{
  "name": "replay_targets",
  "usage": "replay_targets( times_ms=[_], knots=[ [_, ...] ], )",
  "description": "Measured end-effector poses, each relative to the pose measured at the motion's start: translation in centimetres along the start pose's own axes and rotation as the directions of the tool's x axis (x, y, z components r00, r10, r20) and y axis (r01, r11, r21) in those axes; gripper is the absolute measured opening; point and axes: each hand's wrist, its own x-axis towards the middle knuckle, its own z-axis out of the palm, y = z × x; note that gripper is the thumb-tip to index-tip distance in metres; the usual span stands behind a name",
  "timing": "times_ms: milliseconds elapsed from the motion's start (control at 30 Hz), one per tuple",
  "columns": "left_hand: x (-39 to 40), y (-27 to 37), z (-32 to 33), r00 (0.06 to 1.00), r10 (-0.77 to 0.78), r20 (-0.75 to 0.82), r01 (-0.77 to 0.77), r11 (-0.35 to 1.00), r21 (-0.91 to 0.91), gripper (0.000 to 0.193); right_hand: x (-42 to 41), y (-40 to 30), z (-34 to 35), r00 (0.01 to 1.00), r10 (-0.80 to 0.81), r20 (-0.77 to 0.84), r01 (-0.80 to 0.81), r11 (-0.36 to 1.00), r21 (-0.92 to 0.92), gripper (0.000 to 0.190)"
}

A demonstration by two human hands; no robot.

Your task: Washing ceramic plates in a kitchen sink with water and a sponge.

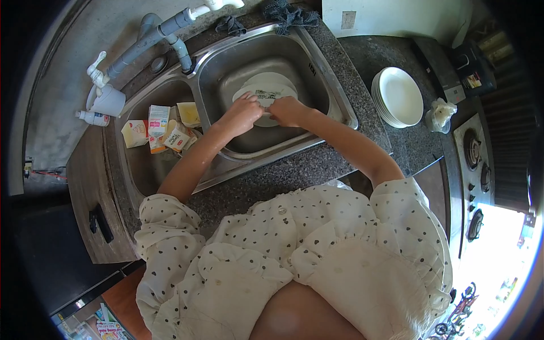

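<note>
My left hand [243,114] and my right hand [289,111] are close together over the right basin of a steel double sink [314,63]. Between them lies a white plate [282,90] with a dark printed pattern, and both hands have their fingers at its near edge. Another pale round dish [272,78] shows behind it, partly covered. Each hand's fingers are curled, and the fingertips are partly hidden. In the left basin lie several cut cartons [159,121].
Grey pipes with a white tap [98,76] run along the wall. A white mug [108,100] and a small bottle [94,118] stand at left. Dark mesh cloths [291,16] lie behind the sink. Stacked white bowls [400,97], a plastic tub [440,115] and a gas stove [471,170] are at right.
</note>
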Motion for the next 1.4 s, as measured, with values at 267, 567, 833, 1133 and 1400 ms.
replay_targets(
  times_ms=[267,567,833,1133,1400],
  knots=[
    [-0.9,-1.7,1.0,0.549,-0.759,-0.35,0.153,0.503,-0.851,0.045,0.5,4.0,-2.8,0.925,0.281,-0.254,-0.052,0.759,0.649,0.025],
    [2.0,-2.8,10.0,0.535,-0.477,0.697,0.088,-0.789,-0.607,0.065,0.0,8.3,-0.6,0.907,0.415,0.075,0.091,-0.365,0.927,0.035],
    [3.0,-3.9,10.5,0.561,-0.483,0.672,-0.024,-0.821,-0.57,0.045,0.8,9.7,1.6,0.842,0.458,0.284,-0.01,-0.514,0.858,0.032],
    [1.6,-3.9,10.4,0.384,-0.74,0.552,-0.214,-0.653,-0.726,0.051,4.9,9.1,5.1,0.532,0.643,0.551,-0.284,-0.478,0.831,0.027],
    [2.8,-3.8,9.9,0.433,-0.738,0.518,-0.189,-0.636,-0.748,0.042,9.9,13.3,8.9,-0.011,0.924,0.381,0.307,-0.36,0.881,0.026]
  ],
)
